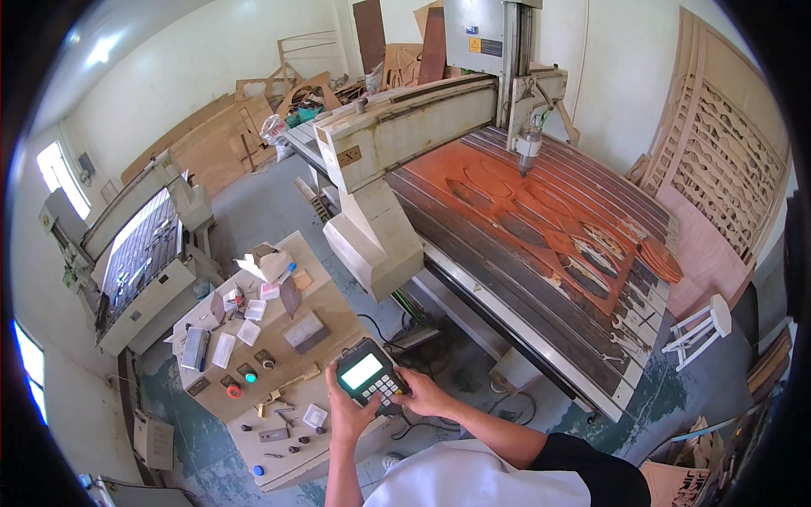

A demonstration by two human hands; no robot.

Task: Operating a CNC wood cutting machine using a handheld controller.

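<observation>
A black handheld controller [352,353] with a lit screen and a keypad is held between my two hands, above the near edge of a wooden control cabinet. My left hand [345,410] is closed round its left side, the thumb over the lower keys. On the opposite side, my right hand [425,395] grips the edge by the keypad. Beyond the cabinet stands a large CNC router with a pale gantry [405,127]. Its spindle [530,145] hangs over a reddish-orange wooden panel [486,182] with curved cut-outs, lying on the slotted bed.
The cabinet top [291,372] carries a red knob [233,391], small trays, bits and a grey block [306,331]. Several wrenches [625,338] lie on the bed's near right corner. A white stool [699,329] stands right; a second machine [148,253] stands left. Cables trail across the floor.
</observation>
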